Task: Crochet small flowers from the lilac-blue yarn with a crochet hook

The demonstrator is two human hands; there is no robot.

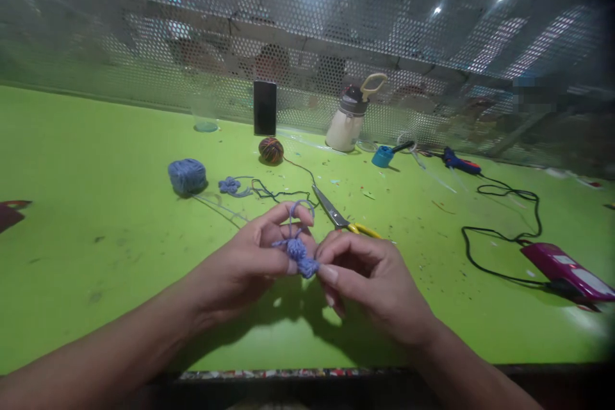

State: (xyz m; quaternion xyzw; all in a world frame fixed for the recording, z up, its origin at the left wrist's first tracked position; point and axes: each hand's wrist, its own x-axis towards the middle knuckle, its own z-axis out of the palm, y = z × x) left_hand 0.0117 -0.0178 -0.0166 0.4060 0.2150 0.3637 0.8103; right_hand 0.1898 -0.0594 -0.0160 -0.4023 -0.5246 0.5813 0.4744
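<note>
A small blue-purple crocheted piece [302,257] is held above the green table [144,307]. My left hand [262,246] pinches its left side between thumb and fingers, and a loop of the same yarn curves up by the index finger. On the opposite side, my right hand [362,275] grips the piece's right edge with thumb and forefinger. Yarn trails back to a blue-purple yarn ball [187,176] on the left. Near that ball lies a crocheted flower [230,185] with loose ends. Scissors with yellow handles [339,214] rest just beyond my right hand.
A dark multicoloured yarn ball [271,150] trails a strand towards the scissors. Farther back stand a black phone [265,109], a bottle [344,125] and a blue pot [383,155]. A glue gun [461,161] and a magenta power strip [567,269] with black cord lie right.
</note>
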